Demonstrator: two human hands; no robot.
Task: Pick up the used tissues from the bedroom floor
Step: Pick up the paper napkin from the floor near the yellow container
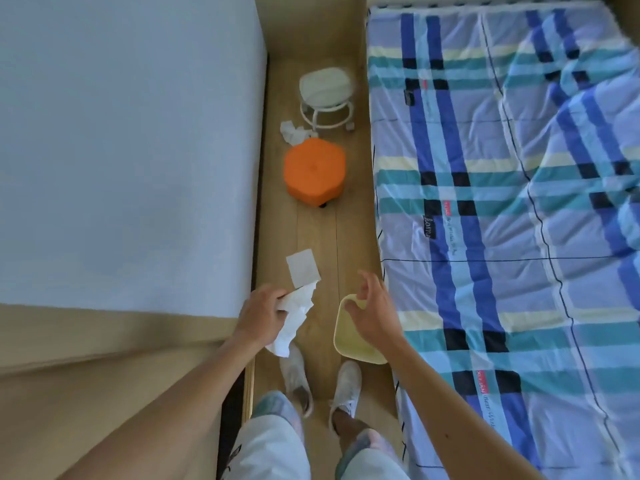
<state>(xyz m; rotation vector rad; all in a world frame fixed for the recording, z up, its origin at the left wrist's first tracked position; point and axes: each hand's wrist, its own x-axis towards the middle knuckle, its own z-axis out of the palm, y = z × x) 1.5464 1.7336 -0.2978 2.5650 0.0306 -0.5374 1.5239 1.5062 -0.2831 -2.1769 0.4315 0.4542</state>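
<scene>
My left hand (261, 315) is shut on a crumpled white tissue (292, 320) that hangs down over the wooden floor. Just beyond it a flat white tissue (302, 271) lies on the floor. Further off, a bunch of crumpled tissues (292, 132) lies between the two stools. My right hand (372, 308) hovers with its fingers spread over a pale yellow bin (349, 341) standing on the floor by the bed; it holds nothing.
The floor strip is narrow, between a white mattress (128, 150) on the left and a bed with a blue plaid cover (502, 202) on the right. An orange stool (314, 172) and a white stool (327, 95) stand in the aisle. My white shoes are below.
</scene>
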